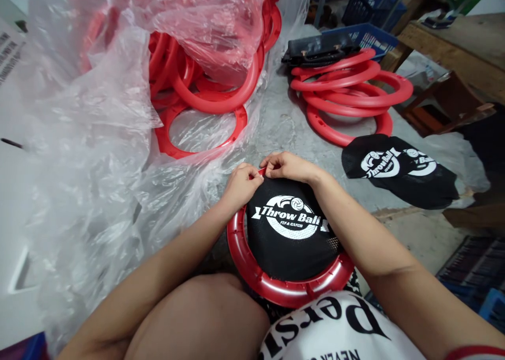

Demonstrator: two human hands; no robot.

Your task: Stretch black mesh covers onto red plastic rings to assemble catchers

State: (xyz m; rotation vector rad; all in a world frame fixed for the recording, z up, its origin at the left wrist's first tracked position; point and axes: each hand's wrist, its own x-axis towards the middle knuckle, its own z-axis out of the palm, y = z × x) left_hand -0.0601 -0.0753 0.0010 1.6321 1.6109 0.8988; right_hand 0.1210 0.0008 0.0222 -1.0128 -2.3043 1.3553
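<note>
A red plastic ring [276,289] rests on my lap, and a black mesh net [290,239] with white "Throw Ball" print is stretched across it. My left hand [241,183] pinches the net's far edge against the ring's rim, fingers closed. My right hand [287,166] grips the same far edge just beside it, fingers curled onto the net and rim. Both forearms reach forward over the ring.
A clear plastic bag [98,112] full of red rings [205,86] lies at the left. Stacked red rings [347,94] with a black object on top sit at the back right. Loose black nets [398,168] lie on the right. A wooden bench [457,49] and blue crates [366,33] stand behind.
</note>
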